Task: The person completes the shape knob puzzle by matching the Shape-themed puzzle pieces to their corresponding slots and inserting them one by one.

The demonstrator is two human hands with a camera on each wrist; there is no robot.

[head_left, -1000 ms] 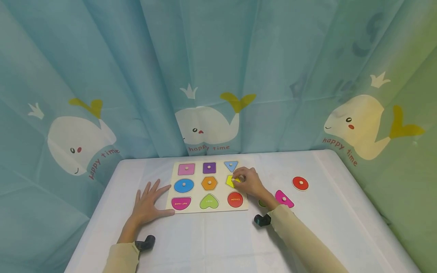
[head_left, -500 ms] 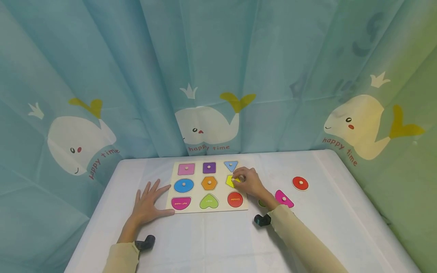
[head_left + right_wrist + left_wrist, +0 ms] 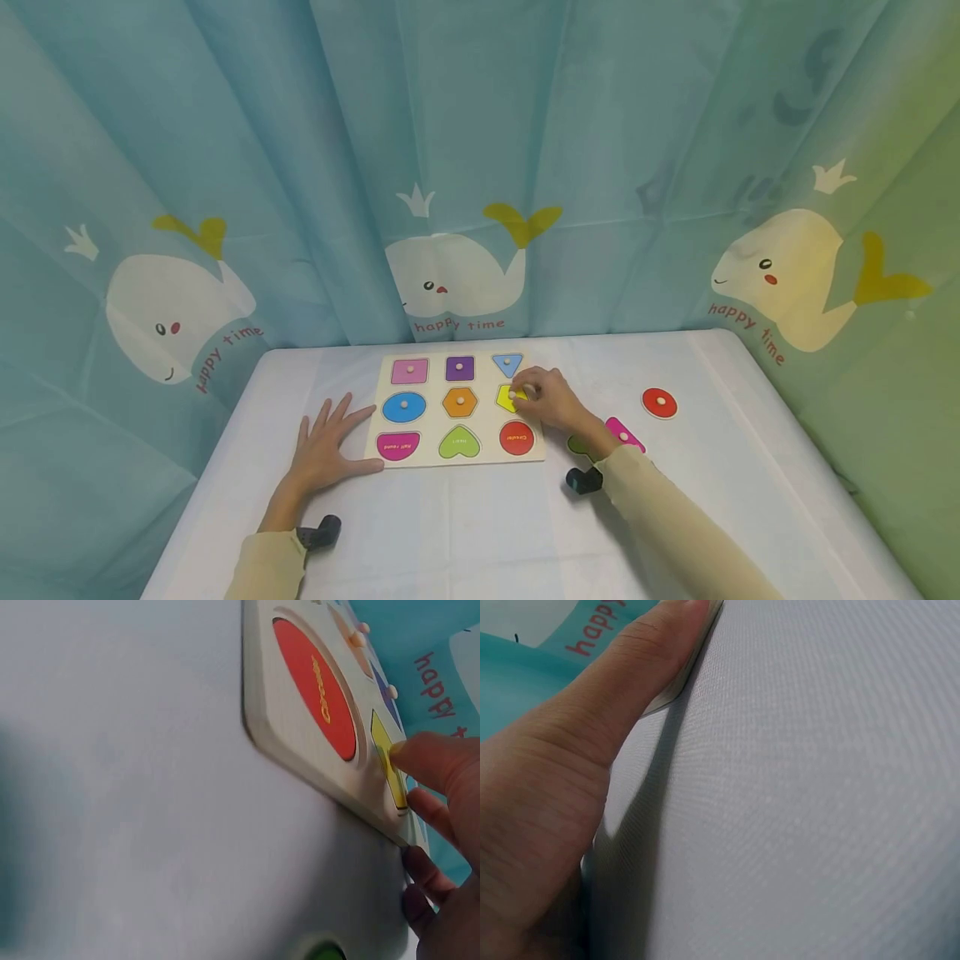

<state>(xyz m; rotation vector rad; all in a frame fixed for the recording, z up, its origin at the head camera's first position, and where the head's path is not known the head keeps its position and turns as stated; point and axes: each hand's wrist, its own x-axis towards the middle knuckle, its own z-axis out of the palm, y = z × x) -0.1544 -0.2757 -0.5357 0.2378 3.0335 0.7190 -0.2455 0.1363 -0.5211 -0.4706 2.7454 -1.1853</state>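
Note:
A wooden knob puzzle board (image 3: 489,442) lies on the white-covered table. My right hand (image 3: 553,402) pinches the knob of the yellow pentagon piece (image 3: 504,399), which sits in its recess at the board's right side. The right wrist view shows the thumb at the knob of that yellow piece (image 3: 382,746). Fingers spread, my left hand (image 3: 322,450) rests at the board's left edge; its thumb (image 3: 622,682) touches the near corner. Pieces with knobs fill the two far rows. The near row shows the half round, heart and red circle recess (image 3: 319,686) without knobs.
Right of the board lie a red circle piece (image 3: 660,403), a magenta half-round piece (image 3: 622,433) and a green piece (image 3: 577,445), the latter two partly hidden by the right forearm. A blue curtain (image 3: 465,167) with whale prints hangs behind the table.
The right wrist and forearm have shifted slightly to the right, baring more of the green piece and covering more of the magenta one. Fingers stay on the yellow piece; the left hand is still.

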